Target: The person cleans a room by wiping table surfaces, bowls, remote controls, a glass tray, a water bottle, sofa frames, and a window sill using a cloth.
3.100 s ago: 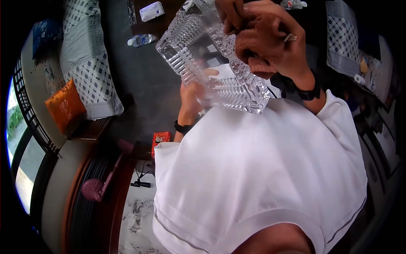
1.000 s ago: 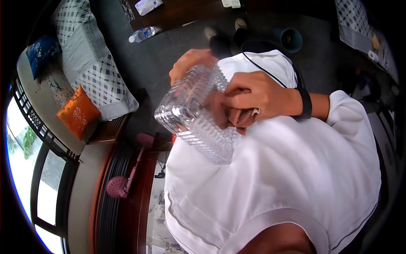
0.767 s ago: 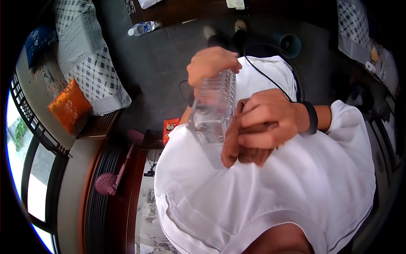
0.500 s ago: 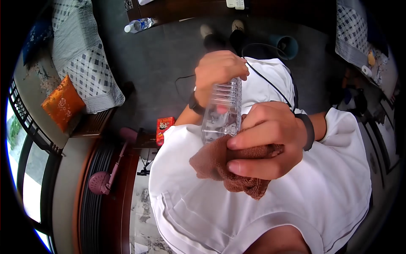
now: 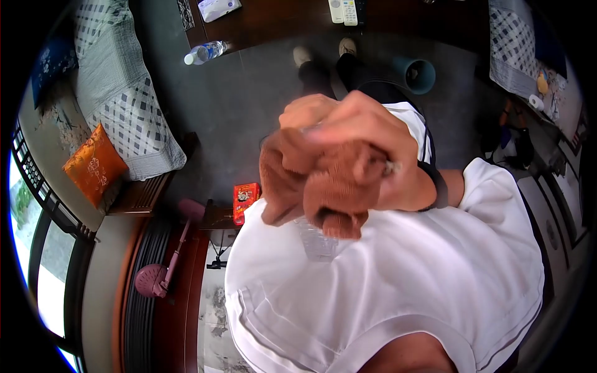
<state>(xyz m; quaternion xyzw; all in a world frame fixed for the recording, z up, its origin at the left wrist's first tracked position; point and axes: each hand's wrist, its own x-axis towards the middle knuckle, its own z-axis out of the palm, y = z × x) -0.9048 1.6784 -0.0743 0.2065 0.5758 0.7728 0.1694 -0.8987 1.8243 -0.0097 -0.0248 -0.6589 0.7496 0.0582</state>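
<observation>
My right hand (image 5: 379, 140) grips a brown cloth (image 5: 323, 177), bunched and partly blurred by motion. A clear ribbed plastic container (image 5: 319, 242) is mostly covered by that cloth; only its lower end shows below, in front of the white shirt (image 5: 410, 267). Just behind my right hand, my left hand (image 5: 306, 109) is closed at the container's upper end, its fingers largely hidden. The two hands are close together in front of my chest.
A dark table (image 5: 273, 23) ahead bears remote controls (image 5: 343, 11) and a tissue pack (image 5: 217, 7). A water bottle (image 5: 205, 53) lies by its edge. A teal bin (image 5: 425, 78) stands on the floor. To the left are a red box (image 5: 245, 202) and a pink lamp-like device (image 5: 152, 280).
My right hand has moved up with the cloth toward my left hand, and the cloth now covers most of the container. The container's visible end sits lower, nearer my chest.
</observation>
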